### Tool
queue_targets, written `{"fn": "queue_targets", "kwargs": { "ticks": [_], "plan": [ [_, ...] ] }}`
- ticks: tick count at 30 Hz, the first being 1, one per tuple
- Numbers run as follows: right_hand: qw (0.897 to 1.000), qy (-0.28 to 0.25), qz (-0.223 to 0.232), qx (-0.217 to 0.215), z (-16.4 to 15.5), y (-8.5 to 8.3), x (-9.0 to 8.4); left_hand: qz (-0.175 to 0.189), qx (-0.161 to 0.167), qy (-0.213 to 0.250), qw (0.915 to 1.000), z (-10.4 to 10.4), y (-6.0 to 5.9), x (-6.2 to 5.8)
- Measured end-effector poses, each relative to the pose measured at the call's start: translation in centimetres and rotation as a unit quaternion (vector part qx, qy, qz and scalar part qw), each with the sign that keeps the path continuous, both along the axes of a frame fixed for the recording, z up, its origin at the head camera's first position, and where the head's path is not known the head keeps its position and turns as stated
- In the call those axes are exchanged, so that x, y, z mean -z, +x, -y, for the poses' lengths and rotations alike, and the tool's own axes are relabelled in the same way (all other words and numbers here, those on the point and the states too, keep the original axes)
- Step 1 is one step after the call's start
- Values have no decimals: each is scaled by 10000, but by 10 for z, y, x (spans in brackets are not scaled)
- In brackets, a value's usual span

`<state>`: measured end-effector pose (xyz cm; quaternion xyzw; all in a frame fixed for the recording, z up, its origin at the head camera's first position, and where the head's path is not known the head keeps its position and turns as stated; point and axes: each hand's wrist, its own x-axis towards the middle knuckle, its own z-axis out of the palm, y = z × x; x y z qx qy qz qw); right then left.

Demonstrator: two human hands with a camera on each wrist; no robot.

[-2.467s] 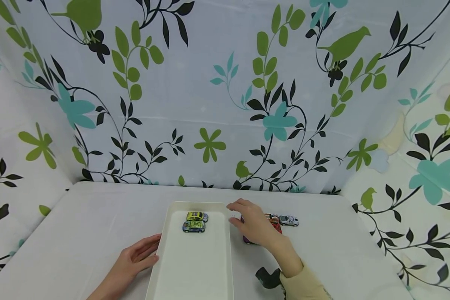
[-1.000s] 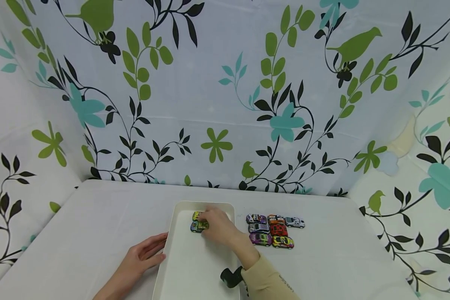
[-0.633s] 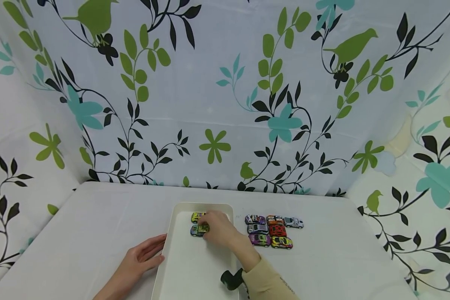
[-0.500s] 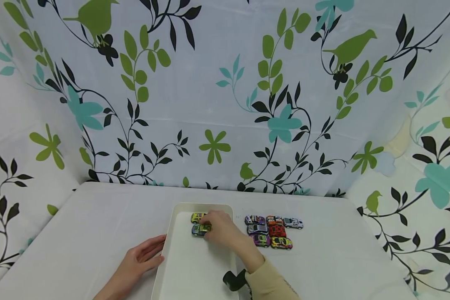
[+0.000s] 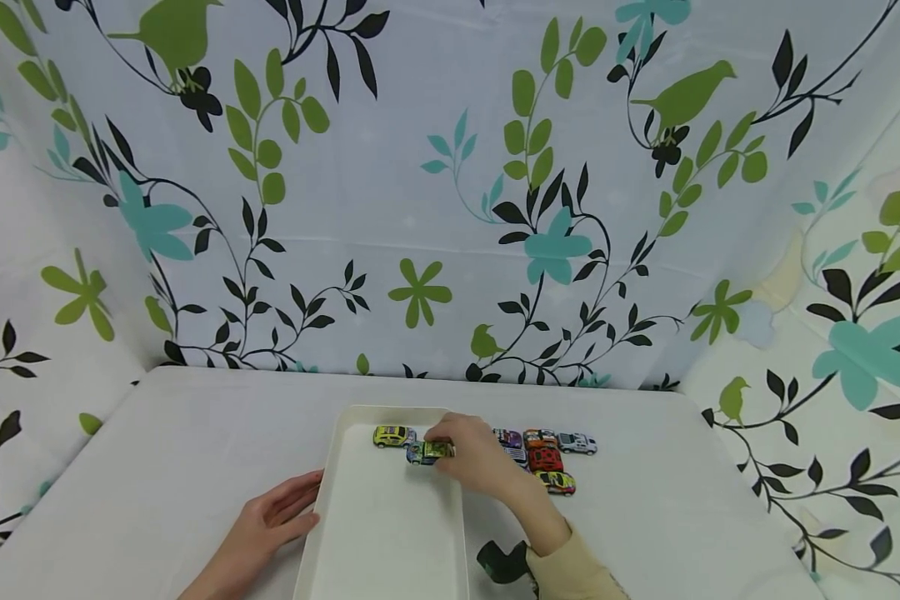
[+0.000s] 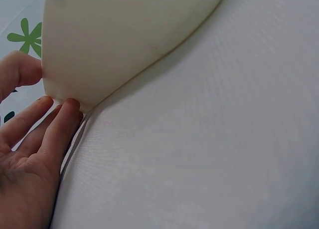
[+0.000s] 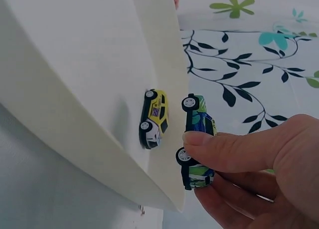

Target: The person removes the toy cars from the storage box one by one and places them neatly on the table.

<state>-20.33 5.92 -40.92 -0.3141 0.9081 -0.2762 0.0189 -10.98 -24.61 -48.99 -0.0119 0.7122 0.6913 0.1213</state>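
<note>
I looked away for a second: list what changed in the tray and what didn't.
The right hand now pinches the blue-green toy car and has shifted it right, away from the yellow car, apparently lifted. The yellow car stays in the white tray, the left hand stays against the tray's side, and the cars on the table are unmoved.

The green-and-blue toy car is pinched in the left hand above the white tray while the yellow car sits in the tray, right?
Not quite: the right hand pinches the green-and-blue toy car, as the right wrist view shows. The left hand only rests against the white tray edge. The yellow car does sit in the tray.
</note>
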Motion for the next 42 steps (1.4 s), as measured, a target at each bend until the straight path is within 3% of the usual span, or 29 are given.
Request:
{"fn": "queue_targets", "kwargs": {
  "ticks": [15,42],
  "plan": [
    [9991,-124,-227,343,-49,9,0,-21,0,46,10000,-1,0,1],
    [9855,-136,-283,1669,-161,10,31,114,-255,-101,9996,-3,-1,0]
  ]
}}
